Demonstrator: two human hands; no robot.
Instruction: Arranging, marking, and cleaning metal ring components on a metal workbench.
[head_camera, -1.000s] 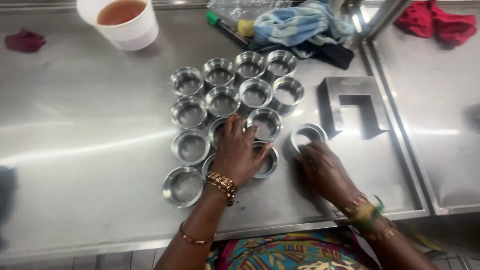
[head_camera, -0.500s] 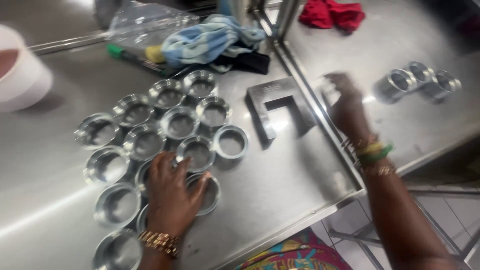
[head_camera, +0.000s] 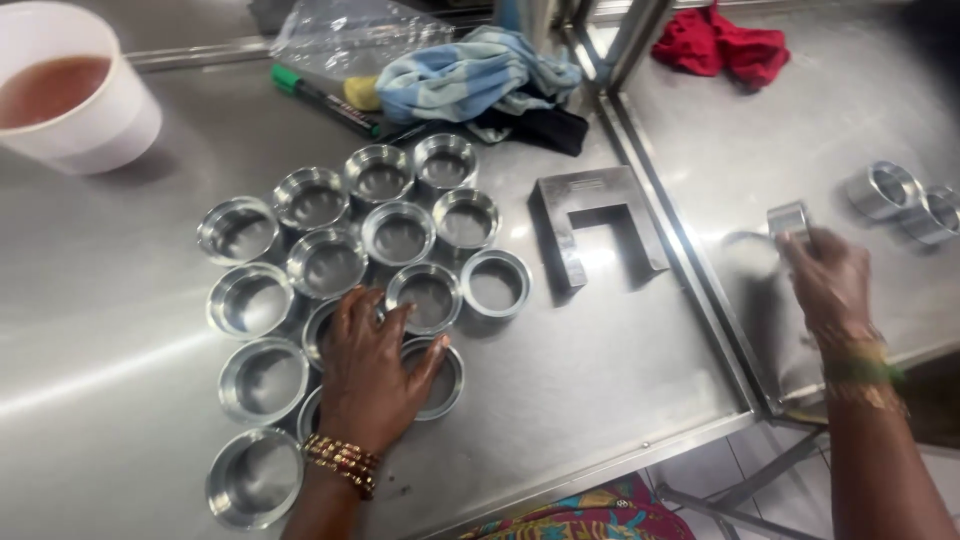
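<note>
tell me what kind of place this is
Probably a workshop or small factory bench, not a home. Many alike metal rings lie in rows on a steel table, a U-shaped metal block sits beside them, and the right hand carries one ring to a second table.

**Items along the far edge of the steel surface**

A white cup (head_camera: 75, 100) of reddish-brown liquid stands far left. A green-capped marker (head_camera: 325, 100), clear plastic bag (head_camera: 350, 35) and blue striped cloth (head_camera: 470, 80) lie behind. A red cloth (head_camera: 725, 45) sits far right.

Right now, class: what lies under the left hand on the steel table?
The left hand rests flat on the metal rings. Edges of three show around it; their middles are covered.
</note>
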